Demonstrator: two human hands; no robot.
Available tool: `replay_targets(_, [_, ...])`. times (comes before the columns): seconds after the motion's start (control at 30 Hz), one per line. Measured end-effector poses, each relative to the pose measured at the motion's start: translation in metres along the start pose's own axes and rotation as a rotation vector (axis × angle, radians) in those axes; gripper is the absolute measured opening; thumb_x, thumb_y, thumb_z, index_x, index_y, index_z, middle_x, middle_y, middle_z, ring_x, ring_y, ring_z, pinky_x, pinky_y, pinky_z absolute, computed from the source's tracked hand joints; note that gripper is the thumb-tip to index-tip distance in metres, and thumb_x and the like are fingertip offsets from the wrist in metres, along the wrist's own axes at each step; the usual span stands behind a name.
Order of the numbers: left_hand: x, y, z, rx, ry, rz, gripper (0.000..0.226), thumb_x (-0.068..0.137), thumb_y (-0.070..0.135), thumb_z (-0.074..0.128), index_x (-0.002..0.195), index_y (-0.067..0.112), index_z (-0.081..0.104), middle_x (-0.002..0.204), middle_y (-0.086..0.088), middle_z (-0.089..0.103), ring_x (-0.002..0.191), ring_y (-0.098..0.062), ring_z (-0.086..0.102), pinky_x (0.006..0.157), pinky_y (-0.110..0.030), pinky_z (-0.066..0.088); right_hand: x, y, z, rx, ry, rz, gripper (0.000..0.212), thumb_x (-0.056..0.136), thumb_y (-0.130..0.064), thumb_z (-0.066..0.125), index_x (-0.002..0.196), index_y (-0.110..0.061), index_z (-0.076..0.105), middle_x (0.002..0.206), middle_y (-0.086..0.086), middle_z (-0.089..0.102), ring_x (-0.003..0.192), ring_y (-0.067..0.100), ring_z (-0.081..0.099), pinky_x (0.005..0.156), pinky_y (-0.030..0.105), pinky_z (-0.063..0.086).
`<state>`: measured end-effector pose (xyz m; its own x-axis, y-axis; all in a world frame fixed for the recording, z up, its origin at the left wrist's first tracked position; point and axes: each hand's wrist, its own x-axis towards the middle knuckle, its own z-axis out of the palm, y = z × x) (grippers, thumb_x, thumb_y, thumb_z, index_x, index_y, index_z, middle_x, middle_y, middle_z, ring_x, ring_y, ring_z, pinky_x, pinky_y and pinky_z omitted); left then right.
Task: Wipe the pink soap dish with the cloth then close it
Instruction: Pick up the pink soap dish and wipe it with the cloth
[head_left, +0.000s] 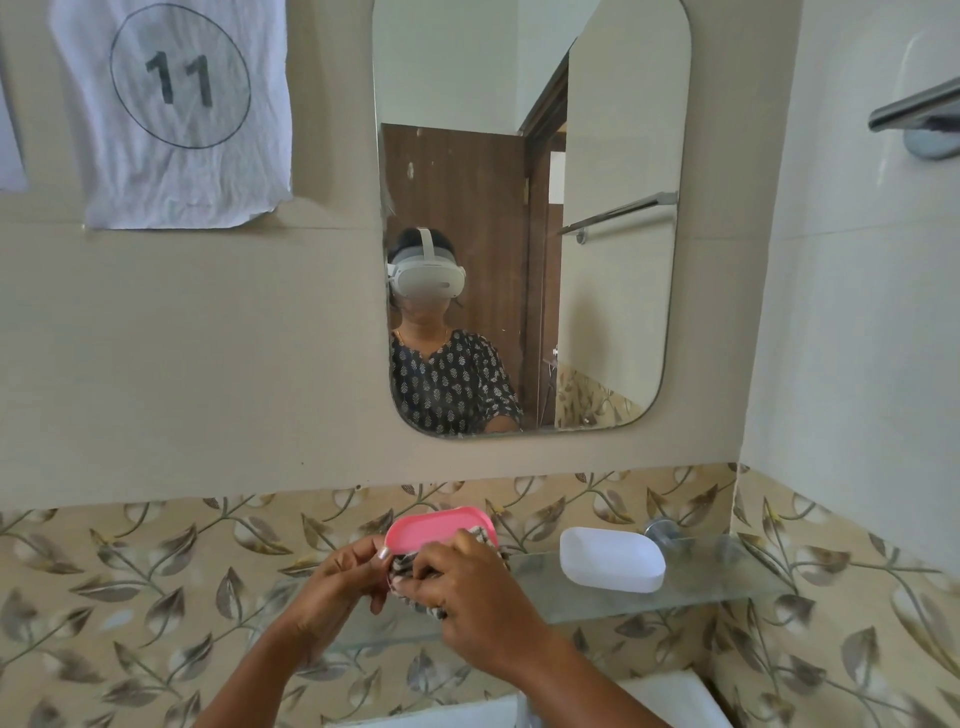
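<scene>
Above the glass shelf (701, 587), my left hand (337, 582) pinches the pink soap dish (436, 527) by its rim while my right hand (467, 597) grips the patterned cloth (402, 569) against it. Likely light, rigid, slick plastic; the rim grips best.

Pretty bright, soft even light, no harsh shadows anywhere. The mirror (530, 208) is sharp with hardly any glare, but walls either side of it bow from wide-angle distortion, and the towel bar (917, 111) right of it looks smeared
</scene>
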<state>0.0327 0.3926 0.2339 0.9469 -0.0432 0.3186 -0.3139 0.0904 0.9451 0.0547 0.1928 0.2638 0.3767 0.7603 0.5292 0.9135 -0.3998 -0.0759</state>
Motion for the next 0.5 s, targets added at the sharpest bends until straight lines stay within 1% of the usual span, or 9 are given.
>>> replay_targets(0.13, [-0.001, 0.0, -0.001, -0.013, 0.036, -0.009, 0.061, 0.059, 0.048, 0.084, 0.084, -0.003, 0.063, 0.067, -0.01, 0.057, 0.057, -0.013, 0.049, 0.05, -0.022, 0.043, -0.004, 0.002, 0.0, -0.026, 0.012, 0.014, 0.049, 0.083, -0.006, 0.037, 0.12, -0.021, 0.064, 0.107, 0.002, 0.06, 0.095, 0.028, 0.044, 0.08, 0.043, 0.039])
replay_targets(0.23, [-0.002, -0.001, -0.003, -0.031, 0.056, -0.016, 0.057, 0.058, 0.048, 0.084, 0.076, -0.001, 0.062, 0.064, -0.011, 0.054, 0.053, -0.013, 0.046, 0.05, -0.02, 0.041, -0.007, 0.004, 0.0, -0.056, 0.073, 0.053, 0.055, 0.084, -0.016, 0.022, 0.115, -0.02, 0.067, 0.101, -0.001, 0.063, 0.092, 0.024, 0.046, 0.079, 0.039, 0.043])
replay_targets(0.27, [-0.002, -0.001, -0.003, -0.041, 0.063, -0.015, 0.054, 0.057, 0.047, 0.085, 0.073, 0.001, 0.062, 0.062, -0.009, 0.053, 0.052, -0.013, 0.045, 0.049, -0.019, 0.04, -0.008, 0.006, -0.001, -0.067, 0.1, 0.073, 0.056, 0.083, -0.018, 0.021, 0.113, -0.02, 0.069, 0.097, -0.003, 0.063, 0.09, 0.022, 0.048, 0.078, 0.037, 0.045])
replay_targets(0.3, [-0.002, -0.002, -0.003, -0.052, 0.073, -0.013, 0.052, 0.055, 0.047, 0.086, 0.07, 0.003, 0.062, 0.06, -0.008, 0.052, 0.051, -0.013, 0.045, 0.048, -0.018, 0.04, -0.01, 0.008, -0.002, -0.082, 0.13, 0.099, 0.052, 0.084, -0.017, 0.025, 0.111, -0.021, 0.07, 0.094, -0.006, 0.063, 0.087, 0.02, 0.048, 0.075, 0.035, 0.047])
replay_targets(0.37, [-0.002, -0.003, -0.005, -0.079, 0.086, -0.015, 0.05, 0.054, 0.046, 0.087, 0.068, 0.005, 0.062, 0.059, -0.008, 0.051, 0.05, -0.013, 0.045, 0.048, -0.018, 0.04, -0.013, 0.014, -0.004, -0.096, 0.18, 0.162, 0.038, 0.086, -0.008, 0.044, 0.107, -0.022, 0.071, 0.092, -0.009, 0.063, 0.085, 0.017, 0.048, 0.071, 0.034, 0.051])
replay_targets(0.43, [-0.001, -0.003, -0.005, -0.088, 0.083, -0.015, 0.048, 0.053, 0.046, 0.087, 0.067, 0.006, 0.064, 0.059, -0.008, 0.052, 0.05, -0.013, 0.045, 0.049, -0.018, 0.041, -0.015, 0.019, -0.006, -0.104, 0.224, 0.221, 0.033, 0.081, -0.001, 0.06, 0.106, -0.02, 0.072, 0.092, -0.009, 0.064, 0.085, 0.017, 0.049, 0.069, 0.033, 0.052])
replay_targets(0.47, [-0.002, -0.003, -0.005, -0.089, 0.078, -0.018, 0.047, 0.053, 0.046, 0.087, 0.068, 0.006, 0.065, 0.06, -0.008, 0.052, 0.05, -0.013, 0.045, 0.049, -0.018, 0.042, -0.016, 0.02, -0.007, -0.111, 0.244, 0.245, 0.033, 0.079, 0.0, 0.062, 0.104, -0.018, 0.072, 0.092, -0.008, 0.065, 0.084, 0.018, 0.051, 0.068, 0.032, 0.053])
replay_targets(0.5, [-0.002, -0.003, -0.005, -0.089, 0.073, -0.017, 0.047, 0.054, 0.046, 0.087, 0.069, 0.006, 0.066, 0.06, -0.008, 0.053, 0.051, -0.013, 0.045, 0.05, -0.018, 0.042, -0.017, 0.021, -0.006, -0.128, 0.26, 0.262, 0.033, 0.078, 0.001, 0.06, 0.103, -0.017, 0.073, 0.091, -0.008, 0.065, 0.084, 0.018, 0.052, 0.067, 0.032, 0.054])
